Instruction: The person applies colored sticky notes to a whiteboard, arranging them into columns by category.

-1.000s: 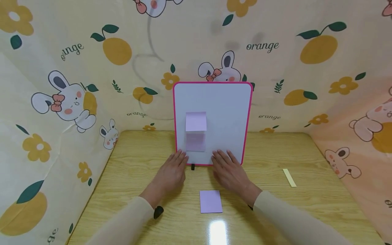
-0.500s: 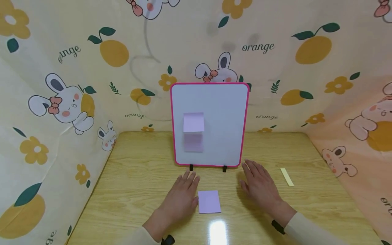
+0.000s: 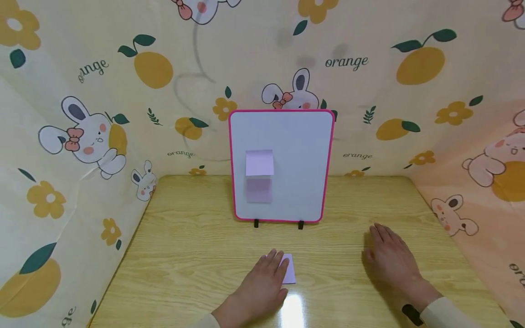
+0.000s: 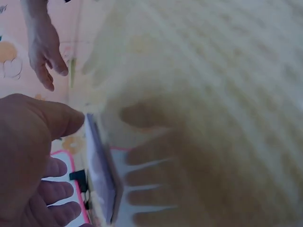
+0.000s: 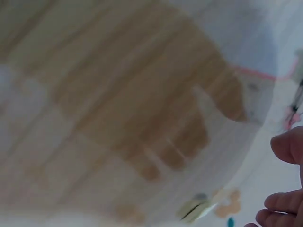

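A pad of purple sticky notes [image 3: 289, 269] lies on the table, its left part hidden under my left hand [image 3: 262, 284]. In the left wrist view the thumb is close to the edge of the sticky note pad [image 4: 100, 168], and the relaxed fingers do not grip it. Off to the right, my right hand [image 3: 393, 262] reaches over the table, palm down and holding nothing. The yellow paper strip [image 5: 194, 209] shows ahead of its fingers in the right wrist view; in the head view the hand covers it.
A pink-framed whiteboard [image 3: 301, 164] stands upright on small black feet at the back. Two purple notes, an upper one [image 3: 259, 162] and a lower one [image 3: 259, 190], show on its left half. Patterned cloth walls [image 3: 184, 54] enclose the wooden table [image 3: 184, 255].
Both hands have left the whiteboard's lower edge. The left hand has come back and right over the sticky note pad; the right hand has swung right toward the yellow strip.
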The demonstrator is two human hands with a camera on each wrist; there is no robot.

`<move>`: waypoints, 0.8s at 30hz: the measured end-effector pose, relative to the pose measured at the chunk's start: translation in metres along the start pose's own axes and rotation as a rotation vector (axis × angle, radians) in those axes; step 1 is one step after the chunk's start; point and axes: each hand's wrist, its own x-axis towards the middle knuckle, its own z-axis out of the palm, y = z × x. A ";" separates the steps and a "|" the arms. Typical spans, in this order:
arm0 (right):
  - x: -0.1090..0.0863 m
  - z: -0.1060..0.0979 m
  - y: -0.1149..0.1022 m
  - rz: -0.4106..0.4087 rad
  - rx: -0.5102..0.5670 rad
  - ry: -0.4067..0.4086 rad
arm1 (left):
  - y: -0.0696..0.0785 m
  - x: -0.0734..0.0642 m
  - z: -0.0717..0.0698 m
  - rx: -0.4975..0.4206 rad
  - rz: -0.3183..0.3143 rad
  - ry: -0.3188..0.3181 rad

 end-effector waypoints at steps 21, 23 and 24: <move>-0.014 0.001 0.011 0.207 0.159 -0.290 | -0.010 -0.008 0.015 -0.104 -0.034 -0.107; -0.014 0.002 0.009 0.200 0.164 -0.272 | -0.016 -0.012 0.016 -0.119 -0.049 -0.113; -0.013 0.003 0.007 0.194 0.162 -0.262 | -0.020 -0.014 0.016 -0.128 -0.056 -0.116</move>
